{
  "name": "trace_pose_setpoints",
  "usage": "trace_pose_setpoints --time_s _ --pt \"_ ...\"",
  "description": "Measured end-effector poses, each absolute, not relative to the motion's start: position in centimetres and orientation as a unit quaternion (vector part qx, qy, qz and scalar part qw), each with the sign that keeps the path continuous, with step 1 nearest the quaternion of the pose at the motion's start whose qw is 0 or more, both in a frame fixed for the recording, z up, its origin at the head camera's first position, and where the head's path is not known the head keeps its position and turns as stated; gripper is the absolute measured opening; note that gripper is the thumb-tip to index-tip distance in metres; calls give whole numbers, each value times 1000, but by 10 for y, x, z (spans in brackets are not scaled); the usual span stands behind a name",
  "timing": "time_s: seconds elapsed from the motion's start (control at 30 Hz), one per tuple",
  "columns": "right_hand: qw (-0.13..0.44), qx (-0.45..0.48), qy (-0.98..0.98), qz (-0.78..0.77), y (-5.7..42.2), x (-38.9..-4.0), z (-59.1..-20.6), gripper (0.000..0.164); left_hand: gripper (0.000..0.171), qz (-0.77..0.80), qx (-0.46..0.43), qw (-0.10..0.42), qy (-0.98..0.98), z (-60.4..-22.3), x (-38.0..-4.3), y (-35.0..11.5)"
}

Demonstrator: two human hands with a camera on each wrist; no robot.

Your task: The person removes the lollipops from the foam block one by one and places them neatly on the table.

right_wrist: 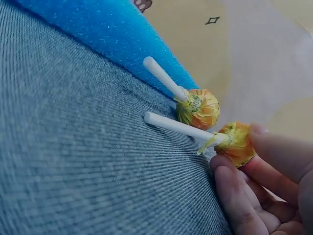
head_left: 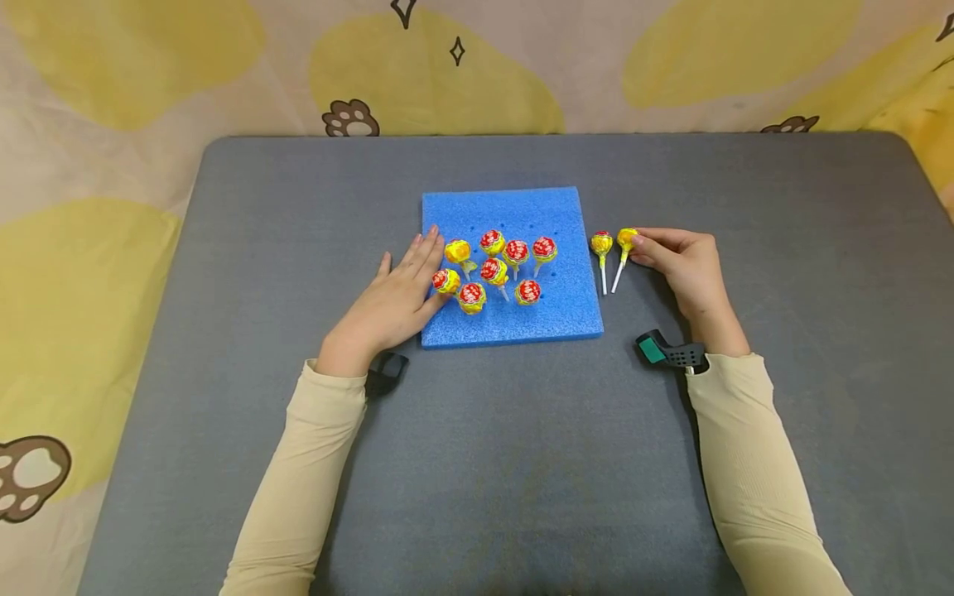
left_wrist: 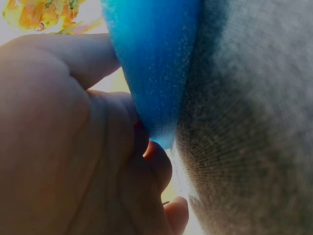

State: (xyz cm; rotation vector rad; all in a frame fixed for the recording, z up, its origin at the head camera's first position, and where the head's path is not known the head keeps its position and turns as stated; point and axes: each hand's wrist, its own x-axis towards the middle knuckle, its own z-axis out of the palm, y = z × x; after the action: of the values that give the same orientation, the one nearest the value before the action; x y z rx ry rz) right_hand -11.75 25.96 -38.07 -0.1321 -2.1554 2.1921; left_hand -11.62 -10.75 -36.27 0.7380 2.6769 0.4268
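Observation:
A blue foam block (head_left: 514, 327) lies on the grey table, with several yellow-and-red lollipops (head_left: 516, 252) standing in it by their sticks. My left hand (head_left: 391, 302) rests against the block's left edge, its fingers extended along it; the left wrist view shows thumb and fingers touching the foam's side (left_wrist: 159, 73). Right of the block, my right hand (head_left: 678, 269) pinches the yellow head of a lollipop (head_left: 624, 242) between thumb and fingers. In the right wrist view its white stick (right_wrist: 178, 128) points away from the hand. Just left of it lies another lollipop (head_left: 601, 244) on the table.
Small holes dot the foam's upper part. Beyond the grey table (head_left: 514, 463) hangs a pale cloth (head_left: 462, 74) with yellow patches and paw prints. Dark wrist devices (head_left: 671, 353) sit at both wrists, near the tabletop.

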Motion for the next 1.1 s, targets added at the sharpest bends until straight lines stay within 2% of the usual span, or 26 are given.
trace_pose_setpoints --time_s 0.2,0.67,1.1 --pt "40 -55 -754 653 256 -118 -380 32 74 151 257 165 940 -361 -116 -107" --pt "60 -78 -823 559 253 -116 -377 35 73 147 257 161 942 -362 -116 -107" --pt "66 -77 -824 558 255 -114 -375 36 72 147 259 162 941 -364 -116 -108"
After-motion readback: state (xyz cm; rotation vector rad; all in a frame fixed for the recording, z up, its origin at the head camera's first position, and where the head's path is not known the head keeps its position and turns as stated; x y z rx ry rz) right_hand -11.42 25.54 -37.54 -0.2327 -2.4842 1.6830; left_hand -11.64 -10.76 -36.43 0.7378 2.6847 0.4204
